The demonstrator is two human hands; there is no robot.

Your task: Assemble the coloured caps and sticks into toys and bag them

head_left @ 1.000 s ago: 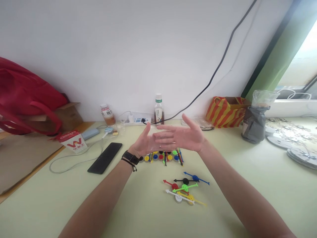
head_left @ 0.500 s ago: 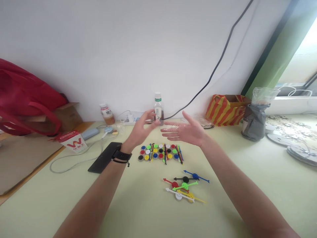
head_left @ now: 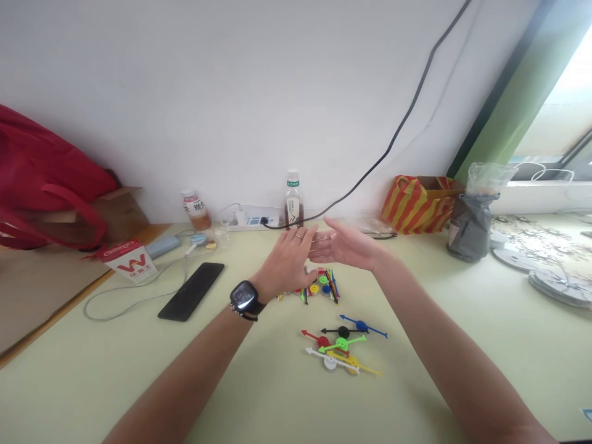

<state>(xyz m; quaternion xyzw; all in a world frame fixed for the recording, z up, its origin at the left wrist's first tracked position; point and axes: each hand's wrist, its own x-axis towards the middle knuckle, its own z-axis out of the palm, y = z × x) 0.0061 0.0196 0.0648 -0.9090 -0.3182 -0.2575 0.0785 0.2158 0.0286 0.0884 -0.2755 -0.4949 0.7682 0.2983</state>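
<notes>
My left hand [head_left: 287, 262], palm down with fingers extended, is over the far part of the table and wears a black watch [head_left: 244, 297] on its wrist. Close by, its palm turned inward, my right hand [head_left: 346, 246] is open too; the fingertips of both overlap in view, and I cannot tell whether they touch. Neither holds anything. Below them are rows of coloured round discs [head_left: 314, 288] with thin arrow pointers [head_left: 332, 287], partly covered by my left hand. Nearer me lies a loose group of assembled arrow spinners: blue [head_left: 361, 325], black [head_left: 343, 332], red, green [head_left: 342, 343], white [head_left: 330, 362] and yellow.
A black slab-like object [head_left: 191, 291] and a grey cable lie left, near a red-and-white box [head_left: 132, 262]. Bottles [head_left: 293, 203] and a power strip [head_left: 259, 217] stand by the wall. At right are a striped bag [head_left: 411, 206], a grey bag [head_left: 470, 228] and stacked discs [head_left: 562, 287].
My left hand has turned palm down and moved right and lower, now covering much of the disc rows. My right hand has stayed nearly in place. The spinners lie as before.
</notes>
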